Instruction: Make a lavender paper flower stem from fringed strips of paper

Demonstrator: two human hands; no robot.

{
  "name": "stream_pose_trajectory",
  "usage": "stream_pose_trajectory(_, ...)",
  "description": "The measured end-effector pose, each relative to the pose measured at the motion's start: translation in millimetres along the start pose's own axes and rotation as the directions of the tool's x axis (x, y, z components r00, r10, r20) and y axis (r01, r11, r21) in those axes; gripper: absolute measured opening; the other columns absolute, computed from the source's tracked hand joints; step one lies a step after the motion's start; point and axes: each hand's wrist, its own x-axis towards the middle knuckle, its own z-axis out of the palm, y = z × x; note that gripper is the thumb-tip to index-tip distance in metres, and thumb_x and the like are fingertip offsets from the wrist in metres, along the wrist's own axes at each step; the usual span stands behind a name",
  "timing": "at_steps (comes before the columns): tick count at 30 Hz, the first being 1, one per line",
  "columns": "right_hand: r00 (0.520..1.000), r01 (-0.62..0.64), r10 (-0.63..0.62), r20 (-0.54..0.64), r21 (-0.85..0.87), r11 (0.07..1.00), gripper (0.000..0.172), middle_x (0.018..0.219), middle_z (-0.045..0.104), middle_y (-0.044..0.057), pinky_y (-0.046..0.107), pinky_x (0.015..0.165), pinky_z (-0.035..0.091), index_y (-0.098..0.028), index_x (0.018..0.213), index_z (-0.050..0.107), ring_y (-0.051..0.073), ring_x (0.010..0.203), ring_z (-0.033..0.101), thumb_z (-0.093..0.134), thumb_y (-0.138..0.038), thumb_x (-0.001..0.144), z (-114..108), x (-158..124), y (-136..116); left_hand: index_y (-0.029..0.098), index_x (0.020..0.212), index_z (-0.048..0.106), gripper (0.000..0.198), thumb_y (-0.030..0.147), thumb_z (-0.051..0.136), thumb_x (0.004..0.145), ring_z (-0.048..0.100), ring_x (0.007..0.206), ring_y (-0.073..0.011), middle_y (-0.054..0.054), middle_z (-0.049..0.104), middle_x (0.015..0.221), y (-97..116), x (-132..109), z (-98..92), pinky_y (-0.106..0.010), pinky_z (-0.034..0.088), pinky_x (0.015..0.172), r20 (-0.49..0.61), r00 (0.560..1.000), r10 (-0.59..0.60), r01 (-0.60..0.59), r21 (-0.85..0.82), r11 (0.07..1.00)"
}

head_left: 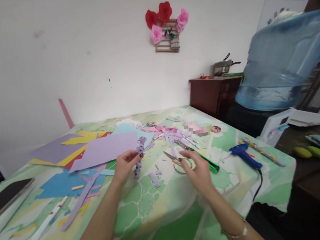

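Now, left hand (124, 165): pinched on the purple paper strip (139, 158).
Handling: judged light, floppy, easily torn; best gripped near its middle.
Right hand (198, 172): held spread just over the scissors (175, 162).

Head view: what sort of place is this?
Probably a home room used for paper craft: coloured paper sheets, scissors and a glue gun on a cloth-covered table, the left hand holding a purple paper strip, a water-dispenser bottle alongside.

I see a room at home turned to paper craft: coloured paper sheets (93, 150), scissors (175, 161) and a glue gun (242, 152) strewn over the cloth-covered counter (159, 202), paper flowers (166, 20) on the wall, a pot (223, 66) on a cabinet (214, 93), and a water-cooler bottle (282, 60) beside it.
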Motion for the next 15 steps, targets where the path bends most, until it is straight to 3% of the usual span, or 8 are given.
stream_pose_trajectory(2, 0.997, -0.02, -0.005, -0.082, -0.299, 0.954, 0.025, 0.097, 0.064, 0.012, 0.042, 0.088, 0.041, -0.015, 0.097, 0.062, 0.025, 0.096, 0.055, 0.049, -0.027, 0.079, -39, 2, 23, 0.013, 0.069, 0.064, 0.041, 0.045, 0.078, 0.048, 0.059, 0.058, -0.0137, -0.003, 0.066, 0.063, -1, 1, -0.8, -0.024, 0.046, 0.058, 0.001, 1.0, -0.006, 0.006, 0.01, 1.0)
stream_pose_trajectory(4, 0.978, -0.2, 0.127, -0.167, -0.563, 0.802, 0.03, 0.102, 0.061, 0.017, 0.049, 0.09, 0.036, -0.012, 0.101, 0.06, 0.031, 0.103, 0.05, 0.047, -0.028, 0.079, -75, 7, 49, 0.013, 0.069, 0.065, 0.042, 0.046, 0.078, 0.047, 0.059, 0.058, -0.0142, -0.003, 0.066, 0.063, -3, 2, -0.8, -0.024, 0.046, 0.057, 0.001, 1.0, -0.004, 0.004, 0.022, 1.0)
stream_pose_trajectory(5, 0.945, -0.327, 0.24, -0.223, -0.655, 0.681, 0.035, 0.111, 0.056, 0.02, 0.052, 0.089, 0.034, -0.011, 0.107, 0.057, 0.033, 0.109, 0.046, 0.046, -0.029, 0.079, -91, 9, 61, 0.013, 0.068, 0.065, 0.043, 0.047, 0.078, 0.047, 0.059, 0.058, -0.0145, -0.003, 0.066, 0.063, -3, 3, -0.7, -0.024, 0.046, 0.056, -0.002, 1.0, 0.001, -0.001, 0.028, 1.0)
stream_pose_trajectory(7, 0.825, -0.525, 0.462, -0.326, -0.744, 0.412, 0.044, 0.121, 0.048, 0.025, 0.057, 0.085, 0.034, -0.009, 0.114, 0.053, 0.041, 0.115, 0.039, 0.048, -0.034, 0.078, -114, 11, 81, 0.013, 0.068, 0.065, 0.043, 0.048, 0.077, 0.047, 0.059, 0.058, -0.0148, -0.004, 0.066, 0.063, -5, 3, -0.7, -0.024, 0.046, 0.055, -0.004, 1.0, 0.013, -0.013, 0.041, 0.999)
stream_pose_trajectory(9, 0.716, -0.597, 0.589, -0.375, -0.767, 0.237, 0.048, 0.12, 0.046, 0.028, 0.056, 0.083, 0.035, -0.006, 0.115, 0.052, 0.044, 0.116, 0.037, 0.046, -0.038, 0.079, -128, 11, 97, 0.013, 0.07, 0.066, 0.043, 0.048, 0.077, 0.049, 0.059, 0.059, -0.015, -0.004, 0.067, 0.065, -6, 3, -1.1, -0.024, 0.046, 0.056, 0.001, 1.0, 0.026, -0.026, 0.05, 0.998)
stream_pose_trajectory(11, 0.701, -0.57, 0.619, -0.354, -0.8, 0.187, 0.047, 0.116, 0.048, 0.027, 0.051, 0.082, 0.038, -0.007, 0.114, 0.052, 0.042, 0.114, 0.043, 0.044, -0.04, 0.081, -135, 12, 109, 0.013, 0.071, 0.066, 0.042, 0.048, 0.077, 0.05, 0.059, 0.06, -0.0151, -0.005, 0.067, 0.066, -7, 3, -1.9, -0.024, 0.046, 0.057, 0.006, 1.0, 0.027, -0.027, 0.048, 0.998)
stream_pose_trajectory(15, 0.741, -0.458, 0.642, -0.196, -0.847, 0.271, 0.047, 0.104, 0.056, 0.024, 0.043, 0.074, 0.044, -0.007, 0.11, 0.053, 0.035, 0.098, 0.056, 0.045, -0.044, 0.081, -144, 20, 129, 0.013, 0.074, 0.069, 0.043, 0.047, 0.078, 0.048, 0.061, 0.064, -0.0169, -0.006, 0.07, 0.071, -7, 2, -2.8, -0.026, 0.048, 0.062, 0.006, 1.0, -0.003, 0.003, 0.041, 0.999)
